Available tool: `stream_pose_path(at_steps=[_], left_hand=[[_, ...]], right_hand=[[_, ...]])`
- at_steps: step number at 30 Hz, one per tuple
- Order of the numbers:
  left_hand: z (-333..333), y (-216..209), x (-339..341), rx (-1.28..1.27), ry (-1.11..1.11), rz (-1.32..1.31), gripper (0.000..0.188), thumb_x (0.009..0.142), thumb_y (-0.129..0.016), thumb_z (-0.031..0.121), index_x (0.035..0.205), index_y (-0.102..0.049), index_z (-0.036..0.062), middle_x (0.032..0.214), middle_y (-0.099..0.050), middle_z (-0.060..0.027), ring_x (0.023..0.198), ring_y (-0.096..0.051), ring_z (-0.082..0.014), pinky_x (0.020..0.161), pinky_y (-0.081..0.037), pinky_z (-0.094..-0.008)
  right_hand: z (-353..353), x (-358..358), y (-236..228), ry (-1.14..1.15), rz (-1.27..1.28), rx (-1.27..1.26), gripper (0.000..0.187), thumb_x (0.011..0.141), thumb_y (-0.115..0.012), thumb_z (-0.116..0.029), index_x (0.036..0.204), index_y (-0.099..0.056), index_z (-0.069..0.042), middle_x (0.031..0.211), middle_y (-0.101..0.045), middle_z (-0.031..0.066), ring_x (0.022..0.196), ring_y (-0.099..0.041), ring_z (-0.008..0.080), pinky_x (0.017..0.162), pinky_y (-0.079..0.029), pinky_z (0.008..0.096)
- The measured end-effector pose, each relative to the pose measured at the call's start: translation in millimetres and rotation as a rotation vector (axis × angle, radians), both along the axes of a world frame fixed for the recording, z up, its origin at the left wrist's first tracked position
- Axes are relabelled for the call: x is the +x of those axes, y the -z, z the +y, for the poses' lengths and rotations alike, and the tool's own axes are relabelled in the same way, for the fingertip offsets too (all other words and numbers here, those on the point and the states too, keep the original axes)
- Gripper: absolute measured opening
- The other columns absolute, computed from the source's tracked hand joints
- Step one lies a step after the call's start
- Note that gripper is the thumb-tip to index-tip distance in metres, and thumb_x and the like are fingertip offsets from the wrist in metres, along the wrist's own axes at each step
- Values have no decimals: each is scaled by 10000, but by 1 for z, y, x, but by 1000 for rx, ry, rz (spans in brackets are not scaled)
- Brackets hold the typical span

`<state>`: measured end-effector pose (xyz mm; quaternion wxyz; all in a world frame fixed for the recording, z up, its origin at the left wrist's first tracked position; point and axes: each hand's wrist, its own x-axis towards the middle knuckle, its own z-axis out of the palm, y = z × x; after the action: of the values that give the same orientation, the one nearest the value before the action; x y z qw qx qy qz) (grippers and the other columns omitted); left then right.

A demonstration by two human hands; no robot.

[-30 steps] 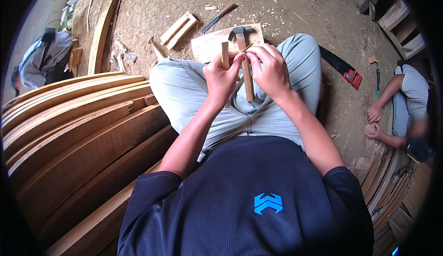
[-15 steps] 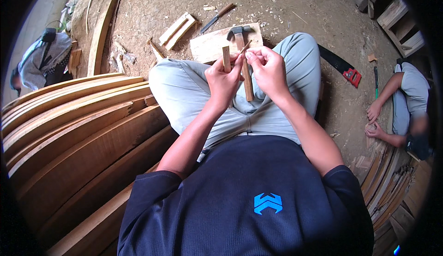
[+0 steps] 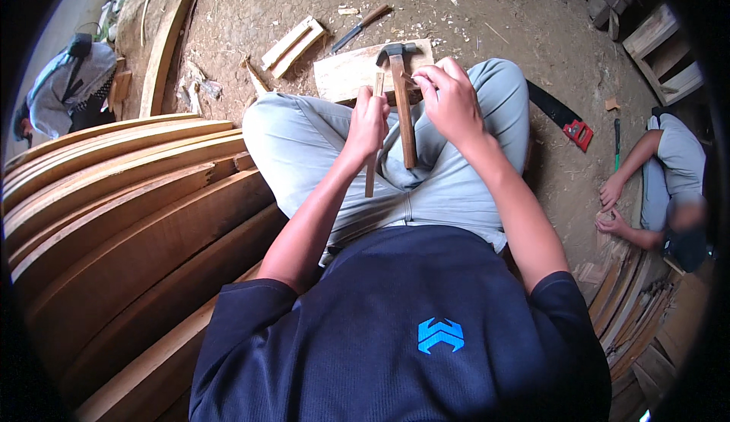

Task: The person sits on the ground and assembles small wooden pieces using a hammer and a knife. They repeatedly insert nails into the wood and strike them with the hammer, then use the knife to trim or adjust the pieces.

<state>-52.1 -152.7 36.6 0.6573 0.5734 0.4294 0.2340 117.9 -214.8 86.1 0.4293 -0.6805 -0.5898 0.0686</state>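
Observation:
My left hand (image 3: 368, 127) is closed around a narrow wooden strip (image 3: 370, 179), which stands out above and below the fist. To its right, my right hand (image 3: 455, 106) is pinched on a thin stick (image 3: 410, 79), mostly hidden by the fingers. Between the hands lies a claw hammer (image 3: 407, 129), its dark head on a pale wooden board (image 3: 346, 74) and its brown handle pointing towards my lap. Neither hand grips the hammer.
Beyond the board lie a wooden-handled knife (image 3: 361, 28) and a slotted wood piece (image 3: 293, 46). Long curved planks (image 3: 137, 224) are stacked on my left. A red-handled saw (image 3: 563, 118) lies right. One person (image 3: 673, 163) sits far right, another (image 3: 68, 91) far left.
My hands have drawn apart. The strip in my left hand has turned and now reaches down below the fist. My right hand has moved slightly right, taking the thin stick with it.

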Motion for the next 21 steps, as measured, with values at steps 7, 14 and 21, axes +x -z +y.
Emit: stream_pose_path(at_steps=[7, 14, 21], left_hand=[[7, 27, 2, -118, -22, -18, 188, 1001, -439, 215, 1064, -542, 70, 747, -494, -3, 475, -406, -69, 405, -328, -245], [-8, -5, 1, 183, 36, 128, 288, 1034, -427, 252, 1135, -548, 11, 833, -652, -273, 822, -655, -459, 730, -493, -502], [-19, -16, 5, 204, -3, 47, 255, 1042, -436, 211, 1145, -536, 1, 849, -653, -284, 842, -646, -482, 731, -478, -526]], right_hand=[[21, 3, 11, -154, 21, -68, 115, 866, -677, 13, 972, -712, -12, 902, -622, 132, 821, -648, 284, 724, -525, 377], [23, -4, 6, -190, -116, -2, 107, 841, -695, 15, 943, -706, -16, 880, -610, 126, 837, -623, 314, 752, -509, 406], [18, -9, -4, -137, -188, -3, 119, 830, -691, 19, 938, -713, -28, 875, -612, 120, 826, -612, 306, 740, -497, 401]])
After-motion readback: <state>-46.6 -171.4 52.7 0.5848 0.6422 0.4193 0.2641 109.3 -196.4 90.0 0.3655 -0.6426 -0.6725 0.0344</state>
